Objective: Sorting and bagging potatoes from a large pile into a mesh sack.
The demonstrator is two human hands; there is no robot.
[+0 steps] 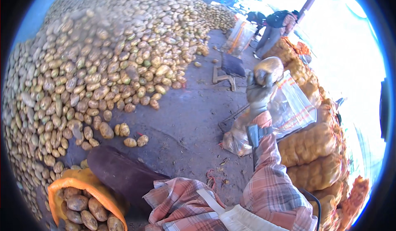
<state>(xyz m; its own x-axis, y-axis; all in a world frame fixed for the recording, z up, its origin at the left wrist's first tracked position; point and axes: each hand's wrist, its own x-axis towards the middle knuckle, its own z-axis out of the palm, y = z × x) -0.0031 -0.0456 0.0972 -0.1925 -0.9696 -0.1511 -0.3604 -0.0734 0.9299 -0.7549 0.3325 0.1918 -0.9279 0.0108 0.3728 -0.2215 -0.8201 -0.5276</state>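
My right hand (260, 90), in a pale work glove, is raised ahead of me with its fingers around a large potato (269, 70). Just beyond and to the right of the wrist, a clear plastic bag with orange stripes (295, 107) stands open on a thin metal frame (233, 115). My left hand is out of view. At lower left, beside my dark-trousered leg (120, 169), an orange mesh sack (85, 184) gapes open with several potatoes (89, 220) inside.
A huge heap of potatoes (123, 54) fills the left side, with a few strays on the dark floor (179, 128). Filled mesh sacks (309, 144) are stacked along the right. Ahead are a low cushioned stool (232, 65), another clear bag (239, 37) and a bending person (275, 25).
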